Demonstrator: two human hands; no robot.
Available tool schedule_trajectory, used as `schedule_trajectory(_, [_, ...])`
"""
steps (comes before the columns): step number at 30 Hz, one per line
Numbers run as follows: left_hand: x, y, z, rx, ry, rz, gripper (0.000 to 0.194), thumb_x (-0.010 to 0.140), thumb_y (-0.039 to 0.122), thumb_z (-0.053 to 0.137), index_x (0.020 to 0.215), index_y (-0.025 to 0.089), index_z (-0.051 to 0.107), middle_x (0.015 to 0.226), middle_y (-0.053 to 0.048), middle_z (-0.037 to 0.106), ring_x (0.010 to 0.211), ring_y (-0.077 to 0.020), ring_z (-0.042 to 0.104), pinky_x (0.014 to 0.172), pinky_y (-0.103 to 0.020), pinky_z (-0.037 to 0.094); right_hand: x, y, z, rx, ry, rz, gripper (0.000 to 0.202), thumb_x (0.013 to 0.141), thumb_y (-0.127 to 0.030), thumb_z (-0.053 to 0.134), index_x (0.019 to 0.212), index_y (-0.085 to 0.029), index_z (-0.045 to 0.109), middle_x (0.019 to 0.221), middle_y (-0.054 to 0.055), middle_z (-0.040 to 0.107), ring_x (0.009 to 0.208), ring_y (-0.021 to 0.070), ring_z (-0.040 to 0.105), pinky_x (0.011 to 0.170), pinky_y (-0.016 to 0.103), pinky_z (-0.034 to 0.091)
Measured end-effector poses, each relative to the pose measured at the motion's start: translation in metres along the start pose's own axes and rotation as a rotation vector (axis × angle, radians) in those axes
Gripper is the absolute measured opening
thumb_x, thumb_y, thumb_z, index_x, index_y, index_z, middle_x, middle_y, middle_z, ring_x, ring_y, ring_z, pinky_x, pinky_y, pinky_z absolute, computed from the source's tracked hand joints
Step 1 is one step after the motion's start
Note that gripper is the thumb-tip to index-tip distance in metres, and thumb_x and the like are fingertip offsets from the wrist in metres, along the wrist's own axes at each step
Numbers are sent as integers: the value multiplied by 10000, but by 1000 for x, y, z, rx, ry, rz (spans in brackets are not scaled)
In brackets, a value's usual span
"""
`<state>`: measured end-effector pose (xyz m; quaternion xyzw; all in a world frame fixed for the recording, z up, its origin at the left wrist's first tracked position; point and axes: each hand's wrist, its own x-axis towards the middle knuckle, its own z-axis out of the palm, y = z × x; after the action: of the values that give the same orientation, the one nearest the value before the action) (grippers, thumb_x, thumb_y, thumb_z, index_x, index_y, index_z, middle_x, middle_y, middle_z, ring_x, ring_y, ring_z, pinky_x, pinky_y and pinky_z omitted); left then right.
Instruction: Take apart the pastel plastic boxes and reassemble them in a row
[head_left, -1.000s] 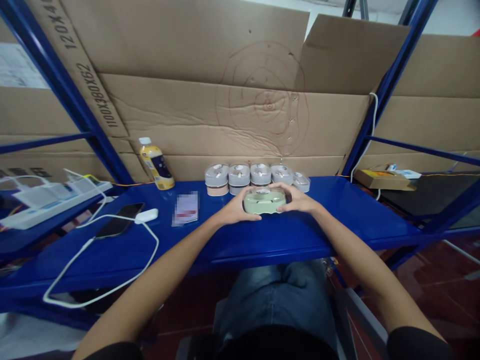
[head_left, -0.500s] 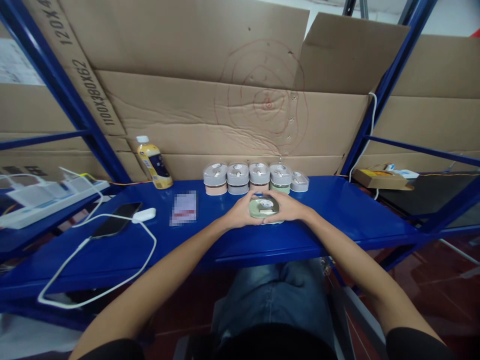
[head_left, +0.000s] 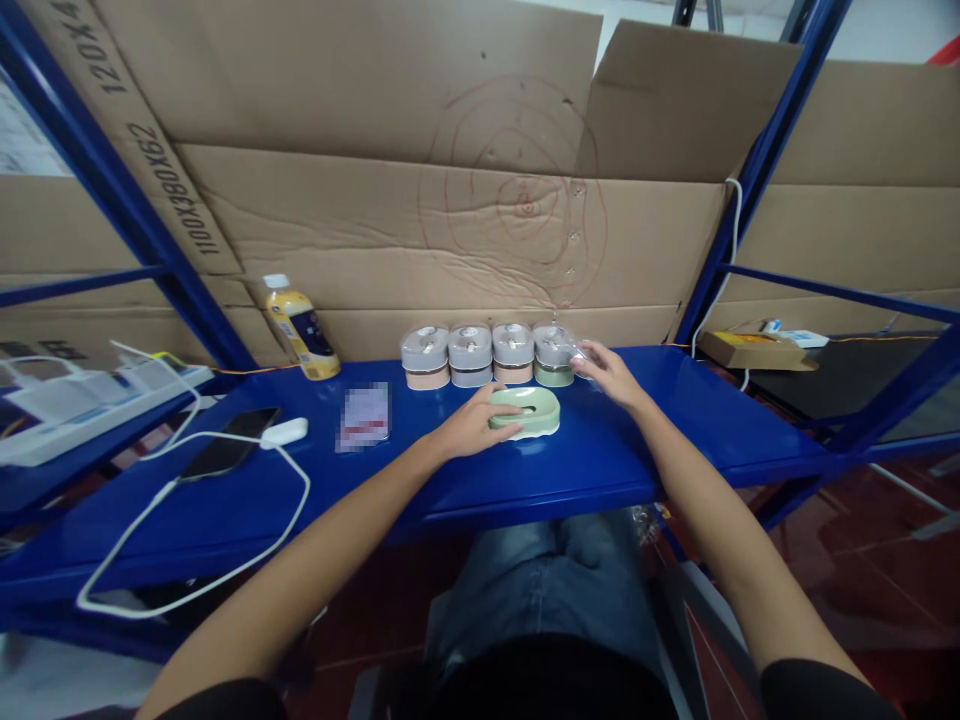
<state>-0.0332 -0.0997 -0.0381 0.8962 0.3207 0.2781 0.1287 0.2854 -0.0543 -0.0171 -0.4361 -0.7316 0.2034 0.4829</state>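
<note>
A green oval box point(head_left: 541, 412) with a slot in its top sits on the blue table, and my left hand point(head_left: 480, 420) grips its left side, fingers over the top. To the right and farther back, my right hand point(head_left: 611, 372) holds a clear lid point(head_left: 583, 356) by its edge, beside the row of boxes. That row has a pink box point(head_left: 426, 358), a grey-blue box point(head_left: 470, 356), another pink box point(head_left: 513, 353) and a green one point(head_left: 553, 354), each with a clear cover. The clear lid overlaps the row's right end.
A yellow bottle point(head_left: 303, 330) stands at the back left, with a blurred card point(head_left: 364, 416) in front of it. Farther left lie a phone point(head_left: 231, 444), a looping white cable point(head_left: 202, 603) and a power strip point(head_left: 105, 415). A small carton point(head_left: 756, 352) sits at the right.
The clear cover has come off the green box. My right hand has let go of the box and moved right and back with the lid; my left hand stays at the box.
</note>
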Motion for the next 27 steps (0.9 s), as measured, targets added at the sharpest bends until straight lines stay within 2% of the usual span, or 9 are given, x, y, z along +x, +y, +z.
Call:
schedule_trajectory(3, [3,-4,-2,-23,60,-15,427,984,514,571,1250,239,760,1375,-131,562,1357,-338,525,1182,-530,424,0,-3,1,60,42,30,573,825,-681,692,1213,-260,669,1079,69,743,964,271,706,881,457,601])
schedule_trajectory(9, [7,-24,-24,-85,476,-163,557,1008,567,444,1252,150,722,1318,-144,571,1300,-303,551,1186,-474,417,-1,-9,-3,155,57,47,602,871,-713,594,1241,-239,623,1106,97,741,973,276,716,880,430,588])
schedule_trajectory(11, [6,-25,-30,-68,512,-175,535,1007,559,452,1246,166,724,1298,-128,580,1322,-301,528,1208,-463,388,0,-9,-5,110,43,46,646,888,-734,537,1295,-236,599,1140,114,739,1005,293,716,902,450,585])
schedule_trajectory(13, [3,-21,-32,-45,444,-147,507,1002,546,476,1252,183,726,1313,-121,566,1344,-307,511,1217,-468,374,0,-8,-6,72,27,40,682,900,-744,504,1344,-233,580,1168,123,737,1027,305,713,918,470,583])
schedule_trajectory(15, [1,-13,-29,-20,303,-98,490,1002,536,491,1270,199,724,1345,-123,539,1360,-321,503,1214,-486,378,0,-7,-4,63,26,37,686,896,-739,528,1356,-233,585,1174,117,739,1030,302,711,924,479,584])
schedule_trajectory(17, [0,-4,-22,11,156,-57,480,1003,537,505,1294,220,717,1365,-127,520,1371,-333,500,1208,-504,383,-1,-8,0,47,16,17,671,871,-714,604,1341,-235,610,1191,101,738,1061,297,703,959,491,572])
schedule_trajectory(19, [0,4,-15,36,64,-30,472,1001,541,520,1309,239,711,1361,-129,522,1366,-337,509,1203,-514,388,-3,-11,5,15,-36,-39,669,828,-669,701,1335,-237,633,1267,94,720,1149,304,679,1039,517,529])
schedule_trajectory(23, [2,7,-3,4,15,-29,509,962,546,598,1368,244,653,1382,-134,541,1344,-337,536,1194,-520,398,-9,-24,18,-32,-220,-185,736,734,-571,849,1364,-244,655,1426,109,651,1322,324,603,1163,523,428])
schedule_trajectory(27, [6,-2,6,-105,72,-87,846,800,543,801,1498,209,460,1403,-159,574,1328,-360,560,1149,-532,441,-11,-36,29,-83,-348,-281,828,672,-553,899,1401,-254,646,1398,110,665,1266,316,638,1104,503,484])
